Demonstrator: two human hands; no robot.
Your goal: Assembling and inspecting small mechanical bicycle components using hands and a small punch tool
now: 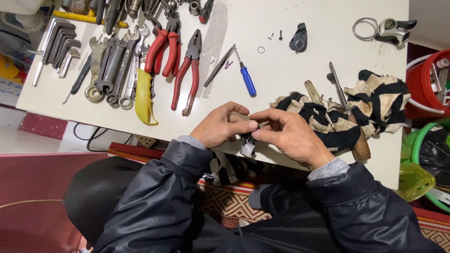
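Both hands meet at the table's (pixel 281 70) near edge: left hand (pixel 220 125) and right hand (pixel 288 133) pinch 1 small black-and-silver part (pixel 247 144), beside a striped rag (pixel 370 103).

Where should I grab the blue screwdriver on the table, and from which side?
Grip the blue screwdriver by its blue handle, the thick end nearest the person, coming from above and slightly from its right. The thin shaft points up and away toward the tweezers, which crowd its left near the tip. The handle lies flat on bare table, so fingers can probably close round it freely.
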